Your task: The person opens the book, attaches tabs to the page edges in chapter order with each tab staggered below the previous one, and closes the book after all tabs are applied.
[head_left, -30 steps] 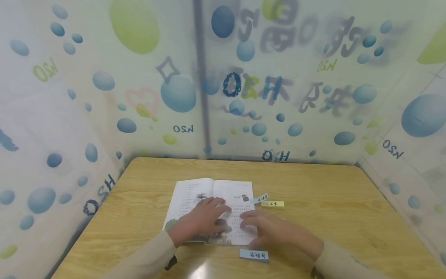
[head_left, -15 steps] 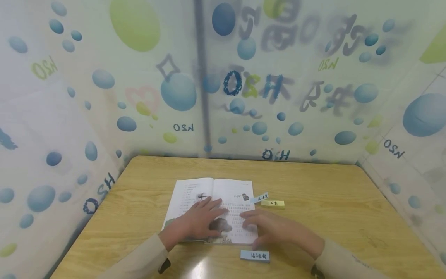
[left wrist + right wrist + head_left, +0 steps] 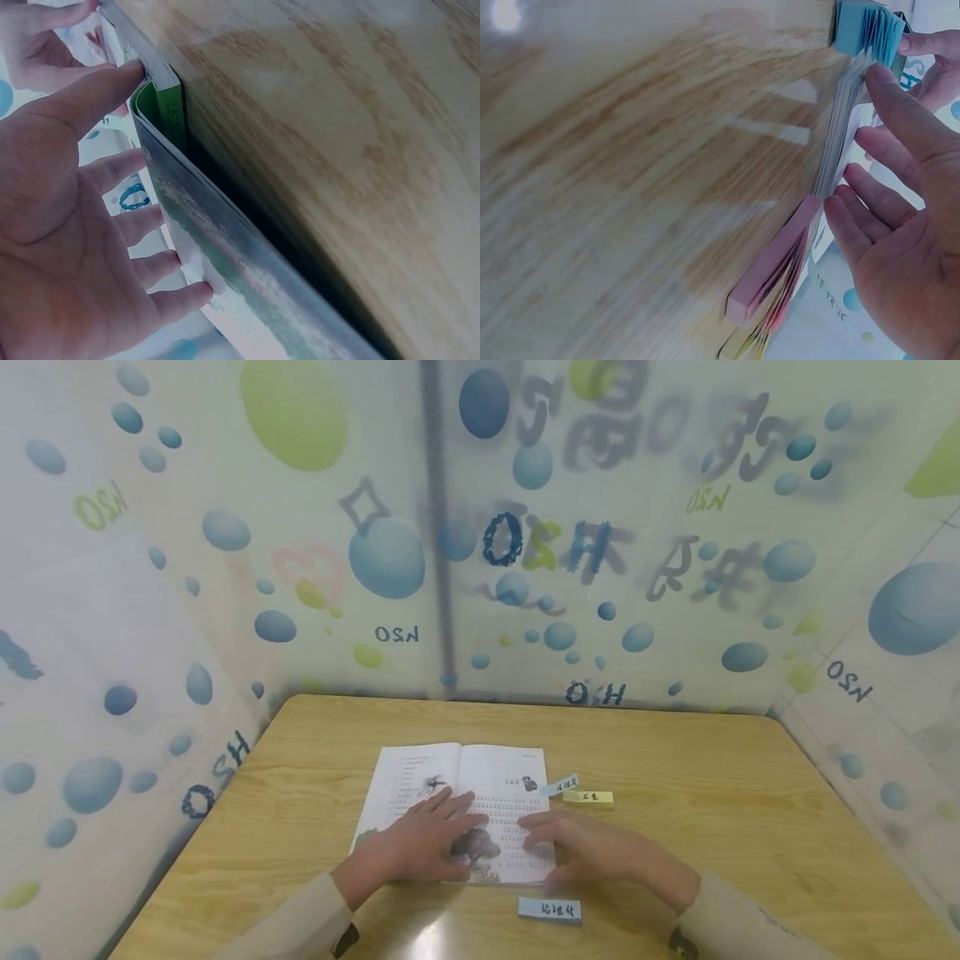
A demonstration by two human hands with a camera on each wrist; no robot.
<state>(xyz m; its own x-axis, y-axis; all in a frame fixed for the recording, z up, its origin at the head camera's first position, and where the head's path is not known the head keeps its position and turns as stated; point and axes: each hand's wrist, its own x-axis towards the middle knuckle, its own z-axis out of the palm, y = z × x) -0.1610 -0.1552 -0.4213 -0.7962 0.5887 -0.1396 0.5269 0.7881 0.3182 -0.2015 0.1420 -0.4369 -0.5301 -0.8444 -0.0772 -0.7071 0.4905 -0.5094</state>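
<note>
An open book (image 3: 498,770) lies flat on the table, with printed text and a dark tree picture on its right page. My left hand (image 3: 416,843) rests across the left page and the fold, fingers spread and straight. In the left wrist view its thumb is near the book's green spine (image 3: 171,116). My right hand (image 3: 596,847) touches the right page's outer edge, fingers slightly bent, gripping nothing. A blue sticky-note strip (image 3: 562,785) with handwriting projects from that page's edge. Hidden under the left hand is part of the left page.
A blue sticky-note pad (image 3: 550,910) with handwriting lies in front of the book. Beyond the right hand is a yellow note (image 3: 588,798); in the right wrist view, a pink pad edge (image 3: 772,262) shows there. Patterned walls (image 3: 637,593) surround the wooden table (image 3: 675,760).
My left hand has slid a little to the left over the book, uncovering more of the tree picture. My right hand has hardly moved, and the notes lie where they were.
</note>
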